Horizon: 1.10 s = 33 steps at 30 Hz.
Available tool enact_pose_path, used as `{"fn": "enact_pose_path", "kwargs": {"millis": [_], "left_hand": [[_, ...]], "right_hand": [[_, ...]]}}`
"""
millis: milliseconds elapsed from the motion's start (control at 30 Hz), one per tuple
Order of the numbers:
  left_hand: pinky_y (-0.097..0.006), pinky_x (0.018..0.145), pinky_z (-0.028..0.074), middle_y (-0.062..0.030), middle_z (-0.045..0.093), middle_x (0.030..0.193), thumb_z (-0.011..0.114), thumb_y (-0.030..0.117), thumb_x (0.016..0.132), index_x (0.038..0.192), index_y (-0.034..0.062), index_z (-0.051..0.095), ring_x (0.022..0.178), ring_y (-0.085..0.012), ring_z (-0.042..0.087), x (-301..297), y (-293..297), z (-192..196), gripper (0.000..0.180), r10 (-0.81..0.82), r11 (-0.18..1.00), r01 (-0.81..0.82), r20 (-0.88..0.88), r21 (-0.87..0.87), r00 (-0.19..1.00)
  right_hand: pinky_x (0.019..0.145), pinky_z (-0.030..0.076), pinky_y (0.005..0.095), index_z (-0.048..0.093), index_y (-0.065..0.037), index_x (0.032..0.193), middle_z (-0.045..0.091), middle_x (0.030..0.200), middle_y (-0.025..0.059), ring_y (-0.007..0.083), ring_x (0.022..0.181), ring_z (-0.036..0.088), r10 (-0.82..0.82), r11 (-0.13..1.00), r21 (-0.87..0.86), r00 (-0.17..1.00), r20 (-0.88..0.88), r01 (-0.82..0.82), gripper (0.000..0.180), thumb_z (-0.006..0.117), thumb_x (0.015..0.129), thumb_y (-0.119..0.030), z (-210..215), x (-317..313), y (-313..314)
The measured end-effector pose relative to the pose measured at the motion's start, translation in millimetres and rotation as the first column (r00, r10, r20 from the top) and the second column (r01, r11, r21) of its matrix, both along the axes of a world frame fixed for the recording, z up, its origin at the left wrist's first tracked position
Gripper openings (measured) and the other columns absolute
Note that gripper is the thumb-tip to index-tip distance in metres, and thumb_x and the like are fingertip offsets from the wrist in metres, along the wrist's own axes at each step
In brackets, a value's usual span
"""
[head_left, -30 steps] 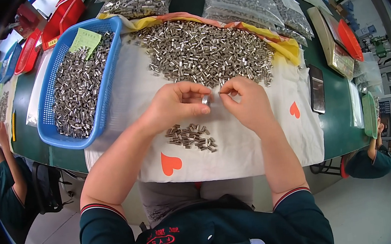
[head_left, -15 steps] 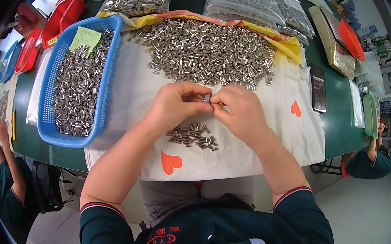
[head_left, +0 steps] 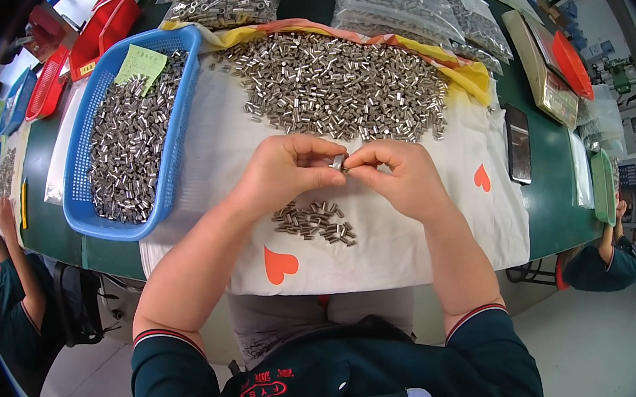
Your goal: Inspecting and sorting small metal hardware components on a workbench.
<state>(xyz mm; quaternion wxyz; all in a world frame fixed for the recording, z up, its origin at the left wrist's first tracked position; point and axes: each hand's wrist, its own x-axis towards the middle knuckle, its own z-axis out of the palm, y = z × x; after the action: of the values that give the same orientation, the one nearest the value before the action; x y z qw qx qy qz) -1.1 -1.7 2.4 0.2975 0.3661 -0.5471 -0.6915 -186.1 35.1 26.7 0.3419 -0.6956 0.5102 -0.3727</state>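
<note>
A small shiny metal sleeve (head_left: pixel 338 162) is pinched between the thumb and forefinger of my left hand (head_left: pixel 278 173). From the other side, my right hand (head_left: pixel 407 179) has its thumb and forefinger closed at the right end of the same sleeve. Just below the hands lies a small pile of metal sleeves (head_left: pixel 314 224) on a white cloth (head_left: pixel 385 249) with red hearts. Beyond the hands spreads a much larger heap of similar sleeves (head_left: pixel 344 79). The fingertips partly cover the held piece.
At left stands a blue basket (head_left: pixel 69 170) of metal sleeves with a green note (head_left: pixel 140 68). Bags of metal parts (head_left: pixel 390 1) line the back, before them a yellow-orange cloth (head_left: pixel 468 78). A phone (head_left: pixel 518 144) lies at right. Two people sit at the far sides.
The right hand's fingers have loosened from a tighter curl and straightened toward the sleeve, with the hand shifting slightly right. The left hand stays nearly in place, holding the sleeve.
</note>
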Motion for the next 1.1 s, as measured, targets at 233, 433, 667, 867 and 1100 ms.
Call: {"fn": "enact_pose_path", "kwargs": {"millis": [233,433,667,867,1100], "left_hand": [[-0.020,0.065,0.047,-0.0001,0.061,0.077,0.072,0.005,0.071,0.100,-0.0007,0.062,0.070,-0.0048,0.055,3.2,4.4,7.9,0.032,-0.215,0.977,0.214,0.068,0.015,0.974],[-0.020,0.068,0.047,0.0001,0.061,0.078,0.071,0.005,0.071,0.099,0.0011,0.062,0.072,-0.0050,0.055,2.3,2.1,3.1,0.029,-0.326,0.943,0.330,0.077,-0.043,0.942],[-0.021,0.071,0.047,-0.0027,0.061,0.090,0.065,-0.001,0.075,0.103,0.0001,0.058,0.079,-0.0065,0.056,1.3,-2.4,1.9,0.029,-0.164,0.975,0.183,-0.147,0.126,0.975],[-0.021,0.072,0.048,-0.0023,0.061,0.089,0.067,-0.002,0.072,0.105,-0.0002,0.057,0.079,-0.0066,0.057,3.0,-4.9,-6.1,0.034,-0.139,0.982,0.151,-0.106,0.114,0.985],[-0.019,0.067,0.047,-0.0007,0.059,0.083,0.068,0.001,0.074,0.106,-0.0006,0.057,0.074,-0.0052,0.055,0.7,-3.7,-4.7,0.034,-0.080,0.993,0.091,-0.124,0.081,0.989]], "right_hand": [[0.054,0.041,0.0223,0.060,-0.002,0.079,0.057,0.066,0.0003,0.0076,0.057,0.050,0.082,0.947,0.298,0.987,0.137,-0.120,0.012,0.066,0.072,-0.010,-0.1,-21.6,-8.4],[0.060,0.044,0.0307,0.060,-0.004,0.076,0.058,0.070,0.0060,0.0190,0.065,0.056,-0.115,0.993,-0.027,0.932,-0.345,0.113,0.008,0.063,0.071,-0.010,-6.7,-29.7,-16.0],[0.069,0.044,0.0372,0.060,-0.005,0.073,0.056,0.071,0.0089,0.0264,0.074,0.055,-0.186,0.966,-0.256,0.803,-0.567,0.043,0.005,0.061,0.069,-0.008,-16.6,-16.8,-16.4],[0.068,0.044,0.0352,0.060,-0.004,0.075,0.055,0.071,0.0094,0.0246,0.073,0.055,-0.131,0.980,-0.195,0.831,-0.541,0.027,0.005,0.060,0.072,-0.007,-10.6,-11.0,-11.7],[0.060,0.046,0.0273,0.057,-0.001,0.077,0.057,0.072,0.0062,0.0175,0.067,0.057,0.009,0.999,0.039,1.000,0.011,-0.010,0.005,0.060,0.073,-0.004,7.0,1.4,1.6]]}}
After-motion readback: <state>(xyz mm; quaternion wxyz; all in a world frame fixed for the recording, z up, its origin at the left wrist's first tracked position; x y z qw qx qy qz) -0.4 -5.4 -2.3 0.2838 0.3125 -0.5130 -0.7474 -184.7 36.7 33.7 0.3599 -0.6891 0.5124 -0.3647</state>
